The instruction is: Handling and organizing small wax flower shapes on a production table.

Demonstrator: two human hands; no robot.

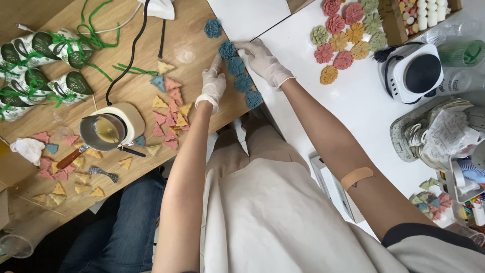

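Observation:
Both my hands wear white gloves. My left hand rests on the wooden table, its fingertips touching the upper blue flower-shaped pieces, which lie in a row along the table's edge. My right hand reaches in from the white table, and its fingers touch the blue flower at the top of that row. One more blue flower lies apart, farther up. A plaster sticks to my right forearm.
Small pink, yellow and blue triangles are scattered on the wood beside a small melting pot on a warmer. Green, pink and yellow flower pieces lie on the white table near a white hotplate. Leaf-patterned bags stand left. Another person's jeans-clad legs are at lower left.

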